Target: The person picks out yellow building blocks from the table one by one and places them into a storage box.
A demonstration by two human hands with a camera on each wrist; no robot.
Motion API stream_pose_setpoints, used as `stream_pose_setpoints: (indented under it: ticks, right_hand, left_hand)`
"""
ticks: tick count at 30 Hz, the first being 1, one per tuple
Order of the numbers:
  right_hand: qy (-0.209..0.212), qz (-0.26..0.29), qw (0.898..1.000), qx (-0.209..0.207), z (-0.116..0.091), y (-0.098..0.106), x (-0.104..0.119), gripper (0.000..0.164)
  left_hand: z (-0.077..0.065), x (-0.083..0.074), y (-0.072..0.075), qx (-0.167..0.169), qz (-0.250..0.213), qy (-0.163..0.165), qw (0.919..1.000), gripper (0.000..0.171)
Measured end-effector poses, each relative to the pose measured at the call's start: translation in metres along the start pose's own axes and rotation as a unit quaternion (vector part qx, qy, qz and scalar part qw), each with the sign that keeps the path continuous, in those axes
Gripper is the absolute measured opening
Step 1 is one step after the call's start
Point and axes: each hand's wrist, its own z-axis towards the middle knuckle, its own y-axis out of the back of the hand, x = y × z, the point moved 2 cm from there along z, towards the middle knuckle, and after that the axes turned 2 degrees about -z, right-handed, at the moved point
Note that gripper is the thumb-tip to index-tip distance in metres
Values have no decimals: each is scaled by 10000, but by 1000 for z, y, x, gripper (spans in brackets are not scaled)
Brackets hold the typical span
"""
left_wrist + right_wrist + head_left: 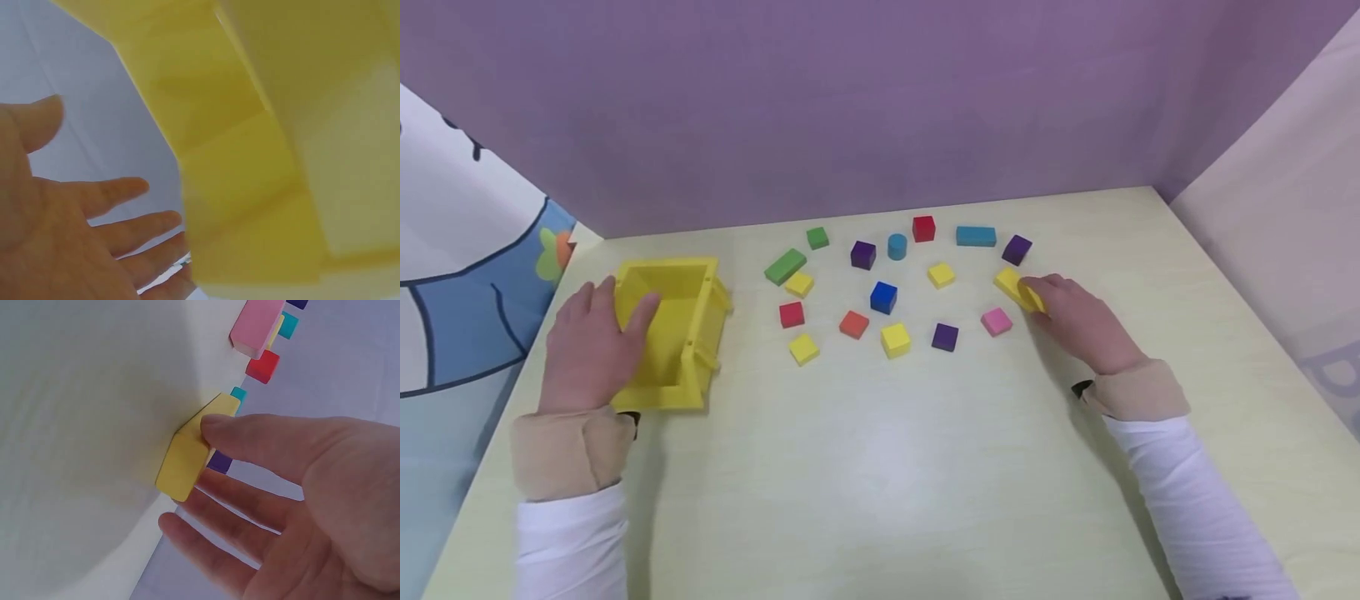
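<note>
At the left, my left hand (587, 342) lies along the near-left side of a yellow plastic bin (706, 333), thumb over its opening. The left wrist view shows those fingers (134, 231) straight, their tips right at the bin wall (250, 206). My right hand (1078, 321) is at the right end of the scattered blocks, pinching a yellow block (181, 465) between thumb and fingers, close over the table. Another yellow piece (1007, 282) shows directly beyond it in the head view. A pink block (997, 322) lies just left of this hand.
Several small blocks are spread across the pale table (850, 483), among them a blue cube (883, 297), a red cube (923, 229), a turquoise bar (976, 237), a green bar (786, 267) and a purple cube (1017, 250). A purple backdrop (880, 108) rises behind the table.
</note>
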Motion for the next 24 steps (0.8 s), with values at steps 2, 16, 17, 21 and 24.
stream_pose_setpoints:
  ticks: [2,16,17,21,24]
  right_hand:
    - [26,9,10000,58,1,-1,0,50]
    - [32,0,9999,-116,0,-12,-4,49]
    - [35,-5,9999,-131,0,-12,-4,50]
    - [60,-1,9998,-187,1,-11,-4,50]
    - [47,45,9997,-216,1,-9,-3,50]
  left_hand:
    - [-1,8,0,30,84,150,9998,87]
    - [8,43,-12,890,-88,873,9922,80]
    - [9,44,-13,859,-106,828,9928,76]
    - [13,47,-15,520,-173,535,9971,61]
    - [15,49,-16,328,-163,444,9983,55]
